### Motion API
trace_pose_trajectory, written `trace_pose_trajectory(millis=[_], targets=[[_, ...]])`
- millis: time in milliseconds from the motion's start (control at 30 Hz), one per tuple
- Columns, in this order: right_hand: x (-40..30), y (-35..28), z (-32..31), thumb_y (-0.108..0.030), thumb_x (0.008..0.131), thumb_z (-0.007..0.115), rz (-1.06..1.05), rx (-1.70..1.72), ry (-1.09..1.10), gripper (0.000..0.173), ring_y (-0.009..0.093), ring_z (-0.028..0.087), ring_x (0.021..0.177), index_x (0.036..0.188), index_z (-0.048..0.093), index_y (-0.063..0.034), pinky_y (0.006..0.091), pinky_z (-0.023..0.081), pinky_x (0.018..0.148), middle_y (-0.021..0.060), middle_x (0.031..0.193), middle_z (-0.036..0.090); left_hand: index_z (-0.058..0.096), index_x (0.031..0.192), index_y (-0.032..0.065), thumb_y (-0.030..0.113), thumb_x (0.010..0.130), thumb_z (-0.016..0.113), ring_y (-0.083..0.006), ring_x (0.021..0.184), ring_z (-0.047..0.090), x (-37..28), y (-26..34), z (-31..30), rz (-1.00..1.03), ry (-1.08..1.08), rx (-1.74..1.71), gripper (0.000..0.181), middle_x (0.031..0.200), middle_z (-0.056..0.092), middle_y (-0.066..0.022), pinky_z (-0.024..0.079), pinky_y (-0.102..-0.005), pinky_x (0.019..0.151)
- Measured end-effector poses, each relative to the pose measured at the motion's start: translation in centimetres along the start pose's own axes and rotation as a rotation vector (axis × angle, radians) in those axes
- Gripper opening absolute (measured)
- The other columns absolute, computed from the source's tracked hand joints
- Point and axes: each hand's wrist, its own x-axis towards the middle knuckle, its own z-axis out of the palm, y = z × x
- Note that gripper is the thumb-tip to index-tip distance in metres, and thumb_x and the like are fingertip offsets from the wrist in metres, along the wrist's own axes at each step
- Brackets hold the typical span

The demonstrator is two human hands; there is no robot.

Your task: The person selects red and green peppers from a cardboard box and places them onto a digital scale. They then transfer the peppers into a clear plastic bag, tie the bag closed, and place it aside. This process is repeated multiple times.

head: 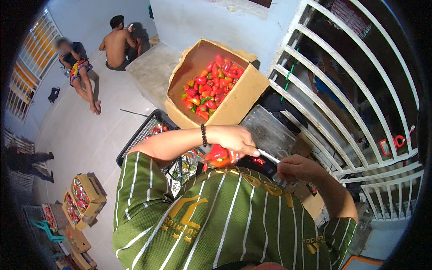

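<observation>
My left hand point(233, 139), with a black bead bracelet on its wrist, grips the gathered neck of a clear plastic bag point(221, 157). Red and orange peppers fill the bag, which hangs under that hand, close to my chest. From the left thumb a twisted strip of whitish plastic point(269, 156) runs taut to my right hand point(297, 168), whose fingers are closed on its other end. Below the strip, a dark digital scale point(268, 168) with a lit red display is partly covered by my hands and shirt. Beyond my left hand, an open cardboard box point(236, 101) holds many loose peppers.
A black plastic crate point(138, 135) with bagged peppers sits by my left arm. White metal bars point(324, 81) rise on the right. Cardboard boxes of packed peppers point(82, 202) and a teal plastic stool point(49, 230) stand at left. Two people point(116, 47) sit against the far walls.
</observation>
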Motion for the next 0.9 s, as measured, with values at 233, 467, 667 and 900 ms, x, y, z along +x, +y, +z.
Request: trace_pose_trajectory(millis=[233, 467, 667, 900], targets=[[3.3, -6.9, 1.2, -0.049, 0.085, 0.037, -0.665, -0.61, 0.417, 0.052, 0.03, 0.05, 0.103, 0.104, 0.056, -0.0044, 0.0408, 0.039, 0.084, 0.0206, 0.107, 0.052, 0.06, 0.083, 0.0019, 0.038, 0.088, 0.043, -0.0122, 0.059, 0.054, 1.4, -1.3, -0.7, 0.218, 0.126, -0.668, 0.041, 0.062, 0.056, -0.0048, 0.043, -0.0266, 0.056], [3.5, -4.1, -3.6, -0.025, 0.079, 0.051, -0.633, -1.55, 0.558, 0.021, 0.024, 0.05, 0.063, 0.097, 0.056, -0.0148, 0.0409, 0.039, 0.062, 0.0066, 0.066, 0.048, 0.059, 0.067, 0.0015, 0.042, 0.087, 0.045, -0.0107, 0.058, 0.053, 1.8, -1.0, -1.7, 0.067, 0.127, -0.492, 0.047, 0.061, 0.057, -0.0046, 0.042, -0.0255, 0.057], [2.8, -6.1, -10.8, -0.019, 0.073, 0.053, -0.512, -1.63, 0.783, 0.012, 0.018, 0.053, 0.06, 0.062, 0.053, -0.016, 0.0396, 0.035, 0.074, 0.0018, 0.055, 0.052, 0.053, 0.073, 0.0023, 0.038, 0.082, 0.052, -0.0179, 0.068, 0.054, 3.6, -2.0, -3.2, -0.171, 0.726, 0.095, 0.037, 0.07, 0.057, -0.0085, 0.039, -0.035, 0.066], [7.6, -8.6, -12.3, -0.032, 0.077, 0.057, -0.173, -1.338, 1.076, 0.03, 0.035, 0.057, 0.066, 0.067, 0.055, -0.0034, 0.044, 0.044, 0.054, 0.0165, 0.067, 0.057, 0.039, 0.117, -0.0045, 0.025, 0.066, 0.065, -0.0314, 0.09, 0.053, 9.8, -2.4, 4.2, 0.251, 0.676, 0.143, 0.064, 0.098, 0.053, -0.021, 0.041, -0.0398, 0.077]])
